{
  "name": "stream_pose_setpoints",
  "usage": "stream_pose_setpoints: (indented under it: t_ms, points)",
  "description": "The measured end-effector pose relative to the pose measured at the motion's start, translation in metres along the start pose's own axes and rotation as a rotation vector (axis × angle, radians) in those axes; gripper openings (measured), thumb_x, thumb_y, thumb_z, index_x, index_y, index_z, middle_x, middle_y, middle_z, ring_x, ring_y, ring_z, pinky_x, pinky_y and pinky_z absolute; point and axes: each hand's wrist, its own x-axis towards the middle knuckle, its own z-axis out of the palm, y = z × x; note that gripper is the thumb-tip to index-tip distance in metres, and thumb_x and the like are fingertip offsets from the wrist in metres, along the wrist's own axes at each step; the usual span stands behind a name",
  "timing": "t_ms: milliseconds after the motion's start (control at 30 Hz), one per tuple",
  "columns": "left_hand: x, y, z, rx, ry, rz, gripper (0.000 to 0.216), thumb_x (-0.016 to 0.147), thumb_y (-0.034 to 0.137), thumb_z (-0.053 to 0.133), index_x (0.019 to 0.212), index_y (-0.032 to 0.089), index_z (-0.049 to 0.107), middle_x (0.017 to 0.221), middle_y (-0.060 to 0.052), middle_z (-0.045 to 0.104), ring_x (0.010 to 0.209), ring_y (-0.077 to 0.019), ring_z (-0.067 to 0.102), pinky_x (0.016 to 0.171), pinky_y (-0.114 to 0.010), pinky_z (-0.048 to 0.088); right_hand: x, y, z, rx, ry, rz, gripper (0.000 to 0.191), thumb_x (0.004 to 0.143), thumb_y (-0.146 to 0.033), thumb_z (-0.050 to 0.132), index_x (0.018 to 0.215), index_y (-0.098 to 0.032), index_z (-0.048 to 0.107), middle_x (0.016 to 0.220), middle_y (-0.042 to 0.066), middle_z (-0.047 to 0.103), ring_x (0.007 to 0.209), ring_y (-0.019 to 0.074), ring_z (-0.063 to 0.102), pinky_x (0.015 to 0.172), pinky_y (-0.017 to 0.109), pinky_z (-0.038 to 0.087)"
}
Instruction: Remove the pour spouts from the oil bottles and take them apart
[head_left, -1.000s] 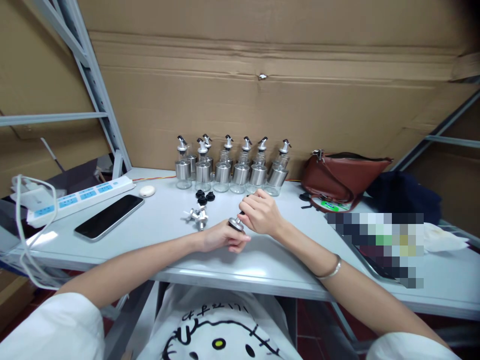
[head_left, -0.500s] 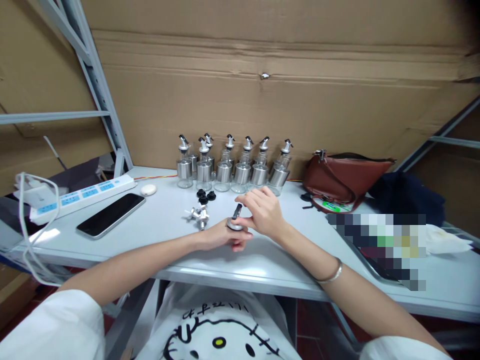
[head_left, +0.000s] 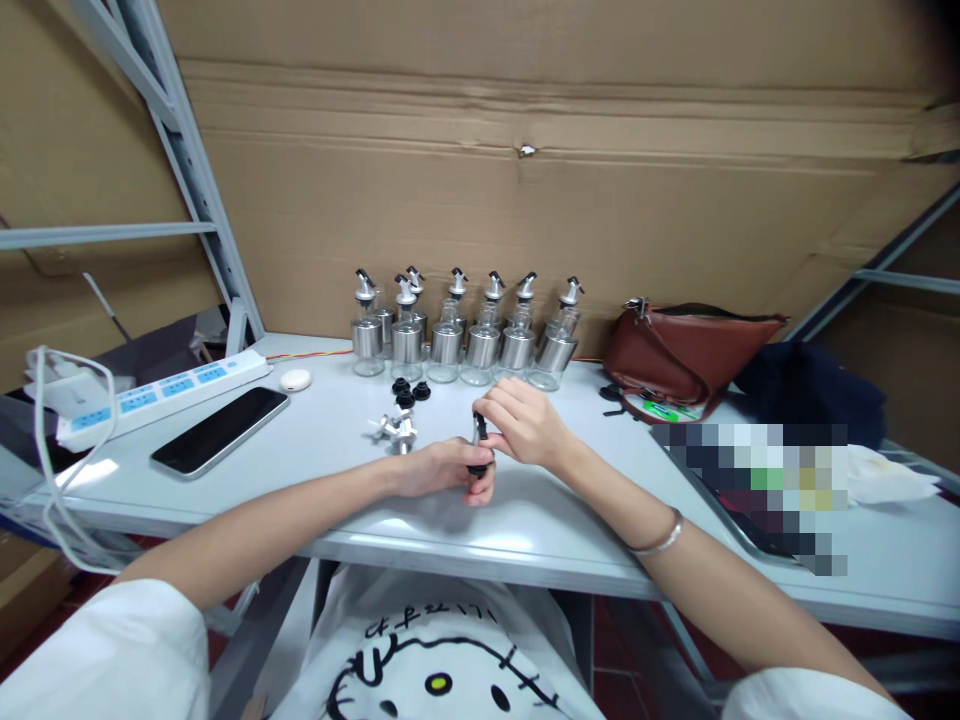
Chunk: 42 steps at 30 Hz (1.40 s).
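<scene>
Over the table [head_left: 570, 510], the spout [head_left: 478, 434] is standing nearly upright, partly hidden, its black lever [head_left: 481, 420] uppermost. The left hand [head_left: 439, 467] is gripping it; the right hand [head_left: 523, 425] is pinching its top. The shirt [head_left: 420, 590] is bearing lettering I cannot read. Bottles [head_left: 446, 345] are standing behind, black stoppers [head_left: 405, 399] nearer.

Unreadable lettering [head_left: 431, 620] on white shirt [head_left: 450, 665]

Brown cardboard wall [head_left: 360, 200], grey table [head_left: 570, 540], reddish floor [head_left: 619, 692].

Pourer spout [head_left: 480, 430], earlier leaning rightward, now stands nearly upright.
</scene>
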Motion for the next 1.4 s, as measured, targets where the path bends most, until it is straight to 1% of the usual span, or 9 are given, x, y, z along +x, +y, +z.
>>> stream_pose_setpoints:
  t_ms: [167,367,533,667,800,967,1100,1267,1400]
  points:
    - [0.0,0.003,0.002,-0.006,0.02,-0.022,0.04,0.066,0.049,0.065,0.065,0.018,0.039,0.049,0.008,0.037,0.045,-0.008,0.035,0.051,-0.027,0.022,0.0,-0.003,0.0,0.028,-0.01,0.003,0.057,0.095,-0.047,0.017,0.081,-0.011,0.059,0.065,0.006,0.052,0.062,0.0167,0.042,0.058,0.029,0.032]
    - [0.001,0.004,0.005,0.101,-0.025,0.016,0.057,0.066,0.063,0.062,0.051,0.019,0.029,0.045,0.009,0.023,0.043,-0.0059,0.024,0.048,-0.028,0.012,0.001,-0.005,0.0,0.022,0.047,0.008,0.055,0.095,-0.044,0.018,0.078,-0.011,0.059,0.061,0.005,0.05,0.059,0.0158,0.04,0.057,0.027,0.032]
    - [0.001,0.007,0.01,0.119,0.022,-0.021,0.045,0.075,0.045,0.055,0.05,0.019,0.028,0.045,0.008,0.023,0.044,-0.0072,0.026,0.049,-0.028,0.016,0.0,-0.004,-0.001,-0.062,0.069,0.003,0.057,0.096,-0.045,0.018,0.071,-0.013,0.058,0.057,0.003,0.047,0.056,0.0148,0.038,0.055,0.027,0.028]
    - [0.001,0.006,0.01,-0.016,0.054,-0.034,0.03,0.069,0.032,0.058,0.057,0.018,0.035,0.051,0.005,0.037,0.048,-0.0079,0.034,0.051,-0.027,0.021,0.0,-0.003,0.0,-0.095,0.062,-0.001,0.058,0.095,-0.046,0.017,0.071,-0.013,0.057,0.058,0.003,0.048,0.057,0.0148,0.038,0.055,0.027,0.027]
    - [0.002,0.004,0.006,-0.1,0.096,-0.049,0.029,0.063,0.024,0.063,0.062,0.018,0.035,0.049,0.006,0.039,0.046,-0.008,0.035,0.049,-0.025,0.023,-0.001,-0.004,0.003,-0.065,0.065,-0.016,0.059,0.095,-0.047,0.016,0.074,-0.011,0.058,0.059,0.004,0.049,0.058,0.0147,0.039,0.056,0.027,0.028]
    - [-0.001,0.005,0.004,-0.171,-0.029,-0.165,0.027,0.061,0.022,0.063,0.055,0.017,0.037,0.043,0.007,0.031,0.039,-0.0064,0.027,0.047,-0.025,0.018,0.001,-0.008,0.002,-0.123,0.072,-0.034,0.06,0.096,-0.046,0.013,0.067,-0.015,0.056,0.055,0.001,0.045,0.056,0.0143,0.037,0.06,0.028,0.028]
    - [-0.006,0.006,0.007,-0.348,-0.169,-0.325,0.034,0.062,0.024,0.059,0.05,0.017,0.028,0.04,0.008,0.022,0.033,-0.0046,0.019,0.05,-0.026,0.026,0.004,-0.012,-0.003,-0.173,0.057,-0.022,0.06,0.095,-0.047,0.013,0.058,-0.017,0.05,0.053,0.001,0.043,0.055,0.0139,0.035,0.064,0.029,0.028]
    - [-0.006,0.006,0.007,-0.471,-0.125,-0.377,0.037,0.065,0.025,0.054,0.049,0.018,0.021,0.039,0.008,0.015,0.033,-0.0047,0.012,0.048,-0.025,0.026,0.002,-0.007,-0.004,-0.224,0.007,-0.036,0.056,0.096,-0.044,0.02,0.056,-0.018,0.049,0.05,-0.001,0.041,0.051,0.0129,0.031,0.065,0.03,0.028]
    - [-0.003,0.006,0.007,-0.529,-0.088,-0.373,0.033,0.061,0.02,0.052,0.048,0.017,0.022,0.04,0.008,0.017,0.034,-0.005,0.011,0.049,-0.024,0.028,-0.002,-0.002,0.0,-0.233,-0.022,-0.049,0.056,0.096,-0.042,0.02,0.055,-0.018,0.048,0.048,-0.001,0.042,0.048,0.0125,0.029,0.063,0.029,0.028]
